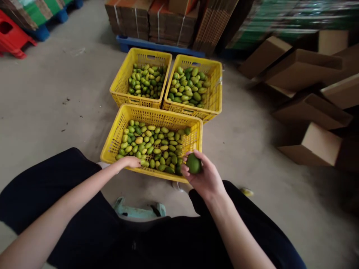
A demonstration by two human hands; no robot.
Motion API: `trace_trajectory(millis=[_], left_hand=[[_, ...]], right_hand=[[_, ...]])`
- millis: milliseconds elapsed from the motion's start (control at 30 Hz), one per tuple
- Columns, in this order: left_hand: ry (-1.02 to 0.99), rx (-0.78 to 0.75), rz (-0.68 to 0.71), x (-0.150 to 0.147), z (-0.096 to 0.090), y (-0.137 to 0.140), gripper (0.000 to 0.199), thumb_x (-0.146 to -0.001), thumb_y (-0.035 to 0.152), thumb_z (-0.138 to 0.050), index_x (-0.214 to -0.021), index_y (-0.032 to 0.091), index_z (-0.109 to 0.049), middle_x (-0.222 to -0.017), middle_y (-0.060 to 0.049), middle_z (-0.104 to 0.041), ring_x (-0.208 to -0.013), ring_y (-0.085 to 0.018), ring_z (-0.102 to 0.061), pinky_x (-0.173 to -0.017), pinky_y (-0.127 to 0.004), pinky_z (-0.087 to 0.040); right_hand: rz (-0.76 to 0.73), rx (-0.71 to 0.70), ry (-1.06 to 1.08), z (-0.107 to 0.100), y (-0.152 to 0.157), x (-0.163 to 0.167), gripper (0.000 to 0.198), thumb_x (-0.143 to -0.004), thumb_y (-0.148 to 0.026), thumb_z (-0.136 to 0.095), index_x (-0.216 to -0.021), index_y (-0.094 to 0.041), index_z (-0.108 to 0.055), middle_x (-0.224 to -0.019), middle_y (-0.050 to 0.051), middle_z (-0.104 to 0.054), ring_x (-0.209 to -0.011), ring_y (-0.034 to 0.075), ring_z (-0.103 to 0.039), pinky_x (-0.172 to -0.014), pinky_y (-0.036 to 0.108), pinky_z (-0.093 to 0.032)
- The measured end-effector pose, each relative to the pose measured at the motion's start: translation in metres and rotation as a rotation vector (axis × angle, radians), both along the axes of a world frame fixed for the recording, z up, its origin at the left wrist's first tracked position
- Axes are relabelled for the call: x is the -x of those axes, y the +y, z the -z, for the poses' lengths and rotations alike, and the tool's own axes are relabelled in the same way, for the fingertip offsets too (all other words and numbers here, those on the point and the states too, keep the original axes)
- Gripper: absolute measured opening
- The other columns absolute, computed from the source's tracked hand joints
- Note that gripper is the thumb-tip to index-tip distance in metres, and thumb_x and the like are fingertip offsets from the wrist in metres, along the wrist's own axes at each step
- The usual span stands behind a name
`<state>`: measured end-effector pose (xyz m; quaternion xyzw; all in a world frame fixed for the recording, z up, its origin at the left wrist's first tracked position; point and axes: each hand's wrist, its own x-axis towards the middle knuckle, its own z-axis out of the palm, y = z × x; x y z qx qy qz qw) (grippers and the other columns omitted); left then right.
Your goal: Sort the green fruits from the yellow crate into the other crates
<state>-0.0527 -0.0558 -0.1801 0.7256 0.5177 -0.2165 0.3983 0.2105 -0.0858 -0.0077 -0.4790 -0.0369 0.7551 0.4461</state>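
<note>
My right hand is closed around a dark green mango, held above the right front corner of the near yellow crate. Inside that crate lie several loose green and yellowish mangoes, with bare floor of the crate showing between some of them. My left hand reaches over the crate's front rim at the left, its fingertips down by a yellow-green mango. Those fingertips are partly hidden, so whether they grip that fruit is unclear.
Two more yellow crates, one at back left and one at back right, hold mangoes. Behind them, bundled flat cardboard rests on a blue pallet. Open cardboard boxes lie right; a red plastic stool stands far left.
</note>
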Motion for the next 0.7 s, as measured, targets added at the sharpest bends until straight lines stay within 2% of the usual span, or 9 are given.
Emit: trace_trajectory(millis=[67,200,333,467,600,700], left_hand=[[0.04,0.017,0.065,-0.016,0.011,0.018,0.02,-0.078,0.024,-0.062,-0.089,0.013,-0.075,-0.099,-0.013,-0.075,-0.088,-0.025,-0.068,-0.08,-0.029,-0.048],[0.105,-0.052,0.143,-0.047,0.04,0.044,0.032,-0.083,0.02,-0.057,-0.111,0.01,-0.069,-0.122,-0.018,-0.065,-0.112,-0.03,-0.06,-0.096,-0.038,-0.044],[0.095,-0.093,0.216,-0.057,0.072,0.05,0.046,-0.076,0.009,-0.062,-0.122,0.011,-0.063,-0.132,-0.021,-0.058,-0.125,-0.034,-0.05,-0.104,-0.048,-0.037],[0.03,-0.174,0.258,-0.061,0.094,0.053,0.062,-0.077,0.004,-0.057,-0.139,0.01,-0.048,-0.148,-0.021,-0.043,-0.133,-0.033,-0.04,-0.11,-0.048,-0.028],[0.003,-0.245,0.248,-0.081,0.11,0.052,0.057,-0.085,0.004,-0.048,-0.141,0.016,-0.047,-0.141,-0.014,-0.051,-0.13,-0.028,-0.042,-0.109,-0.041,-0.029],[0.042,-0.266,0.211,-0.1,0.119,0.047,0.051,-0.089,0.002,-0.038,-0.137,0.016,-0.052,-0.134,-0.017,-0.056,-0.127,-0.027,-0.045,-0.104,-0.042,-0.034]], right_hand=[[0.012,0.011,0.038,-0.005,-0.007,0.0,0.023,-0.064,-0.032,-0.077,-0.074,-0.017,-0.064,-0.067,0.001,-0.058,-0.052,0.009,-0.047,-0.042,0.021,-0.038],[0.195,-0.007,0.049,-0.013,-0.013,-0.008,0.021,-0.064,-0.031,-0.075,-0.074,-0.016,-0.065,-0.067,0.0,-0.056,-0.053,0.009,-0.048,-0.045,0.021,-0.04],[0.229,0.038,0.077,-0.019,-0.009,-0.017,0.021,-0.063,-0.031,-0.075,-0.073,-0.016,-0.066,-0.067,0.0,-0.055,-0.052,0.009,-0.047,-0.045,0.021,-0.039],[0.237,0.099,0.051,-0.011,-0.002,-0.021,0.02,-0.063,-0.032,-0.076,-0.072,-0.016,-0.066,-0.067,0.001,-0.056,-0.052,0.009,-0.048,-0.046,0.021,-0.039],[0.193,0.159,0.008,0.004,0.001,-0.014,0.021,-0.061,-0.032,-0.078,-0.07,-0.017,-0.067,-0.064,0.0,-0.057,-0.049,0.008,-0.046,-0.044,0.021,-0.037],[0.091,0.2,0.027,0.007,0.001,-0.004,0.024,-0.061,-0.036,-0.078,-0.071,-0.016,-0.068,-0.064,0.001,-0.058,-0.047,0.008,-0.045,-0.043,0.021,-0.035]])
